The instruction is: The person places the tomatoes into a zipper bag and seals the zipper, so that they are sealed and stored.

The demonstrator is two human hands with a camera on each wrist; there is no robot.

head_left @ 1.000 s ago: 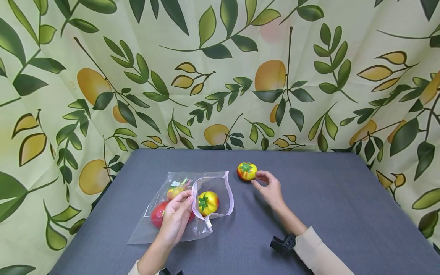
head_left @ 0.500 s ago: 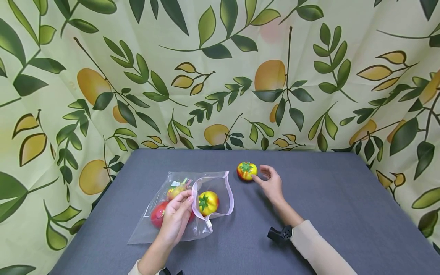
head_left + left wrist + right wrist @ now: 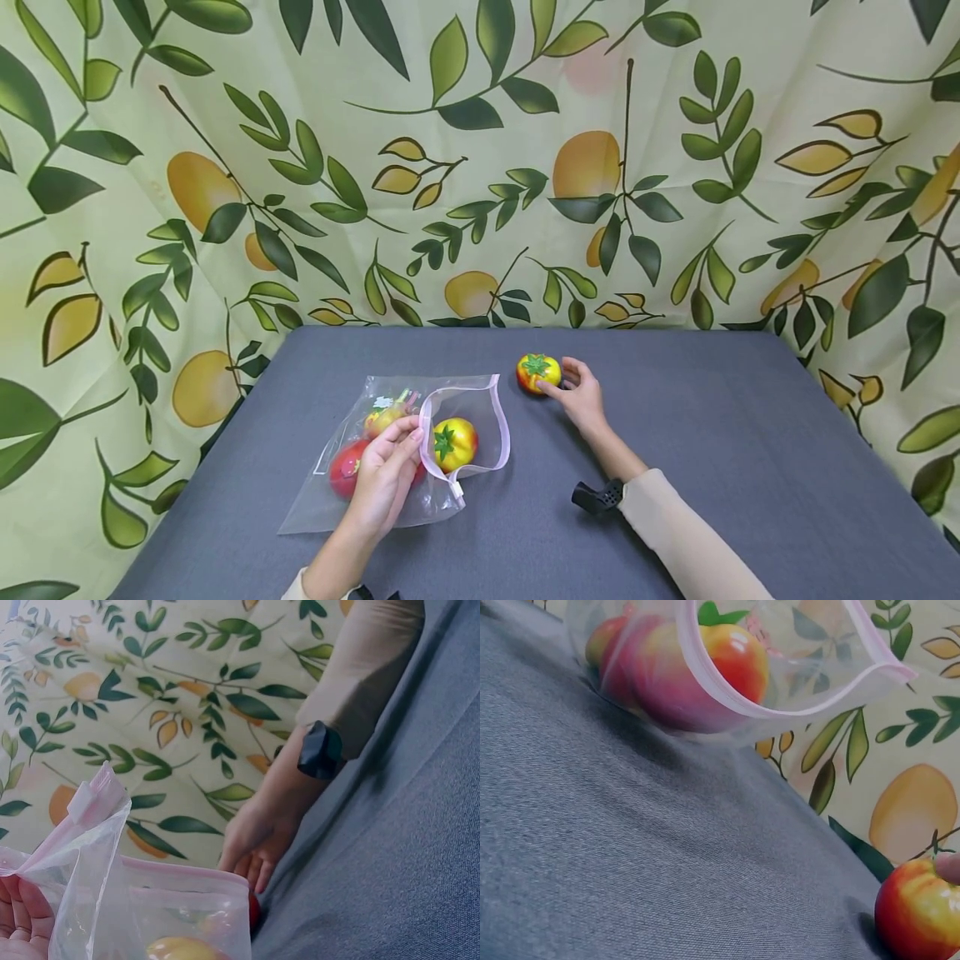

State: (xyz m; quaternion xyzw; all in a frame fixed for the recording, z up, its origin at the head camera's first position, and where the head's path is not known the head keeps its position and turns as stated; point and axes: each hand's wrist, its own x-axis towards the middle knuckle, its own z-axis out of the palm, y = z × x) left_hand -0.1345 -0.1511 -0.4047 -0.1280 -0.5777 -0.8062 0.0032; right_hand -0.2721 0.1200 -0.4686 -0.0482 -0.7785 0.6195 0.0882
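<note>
My left hand (image 3: 386, 475) pinches the pink-edged rim of a clear zip bag (image 3: 315, 504), holding its mouth apart. Inside the bag, a yellow-red fruit with a green leafy top (image 3: 455, 444) shows through the mouth. A red fruit (image 3: 347, 468) and another yellowish one (image 3: 381, 417) lie deeper, partly hidden by my left hand. A second yellow-red fruit with a green leafy top (image 3: 537, 372) sits on the table beyond the bag. My right hand (image 3: 583, 396) is at its right side, thumb touching its front, fingers slightly bent. The right wrist view catches one fingertip against this fruit (image 3: 915, 911).
A grey-blue cloth (image 3: 675, 417) covers the table. Behind and beside it hangs a curtain (image 3: 480, 208) printed with leaves and fruit. A pink-white zip slider (image 3: 456, 490) is at the bag mouth's near corner. Black wrist cameras (image 3: 597, 497) are worn on both wrists.
My right hand has shifted left, and its thumb has come onto the front of the fruit on the table. The left hand, the bag and that fruit have stayed in place.
</note>
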